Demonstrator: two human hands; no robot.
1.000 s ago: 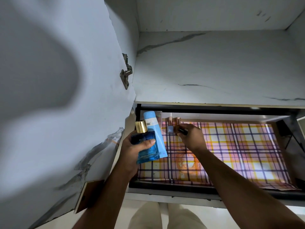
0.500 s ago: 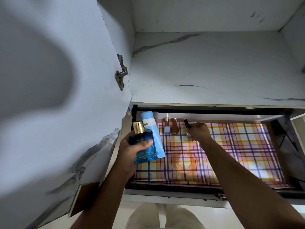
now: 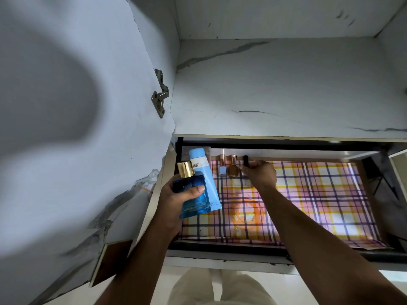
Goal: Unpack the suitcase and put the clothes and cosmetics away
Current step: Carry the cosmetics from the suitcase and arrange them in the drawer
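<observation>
An open drawer lined with checked paper sits below a marble-patterned shelf. My left hand grips a blue perfume bottle with a gold cap, together with a light blue tube, above the drawer's left side. My right hand pinches a small black-capped bottle at the drawer's back wall. Two small bottles stand there just to its left: a pale blue one and a brown one, both with rose-gold caps.
The open cupboard door with a metal hinge stands close on the left. The marble shelf overhangs the drawer's back. The lining's right half is bare. My trouser legs show below the drawer front.
My right hand moved rightward along the drawer's back wall, away from the two rose-gold-capped bottles, and stood the black-capped bottle upright beside them. My left hand stayed put with its items.
</observation>
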